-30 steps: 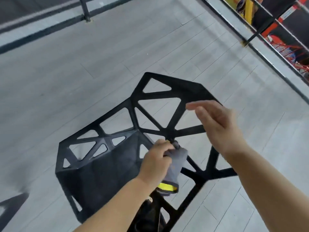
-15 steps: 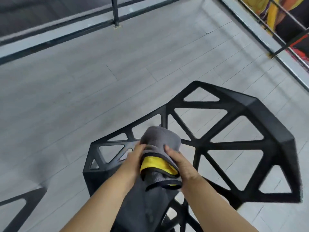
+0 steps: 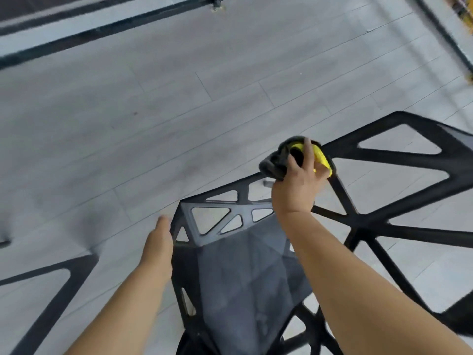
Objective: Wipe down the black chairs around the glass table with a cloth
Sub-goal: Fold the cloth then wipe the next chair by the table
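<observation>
The right hand (image 3: 297, 185) grips a bunched cloth (image 3: 275, 165), fingers curled over the top of it and thumb tucked beneath. The cloth is dark grey with a bright yellow side that shows between and beside the fingers. It is pressed on a bar of the black chair (image 3: 243, 272), at the joint where several bars of the open lattice meet. The right forearm reaches in from the lower right, crossing over the chair's solid faceted panel.

The left hand (image 3: 160, 242) lies along the chair's left edge, just below its near corner, touching the rim. Only the thumb side of this hand shows; the fingers are hidden behind the edge, so I cannot tell whether they clasp the rim or lie flat against it.

The chair fills the lower middle and right of the view. Its solid panel sits between the two arms, with small triangular cut-outs along its far rim, and the lattice of larger triangular openings spreads away to the right.

A second frame (image 3: 64, 275), also black with an open cut-out, shows at the lower left, apart from the chair.

Both stand on a floor (image 3: 179, 98) of pale grey planks. A black rail (image 3: 102, 30) runs along the floor at the top, with a post (image 3: 216, 3) foot on it.
</observation>
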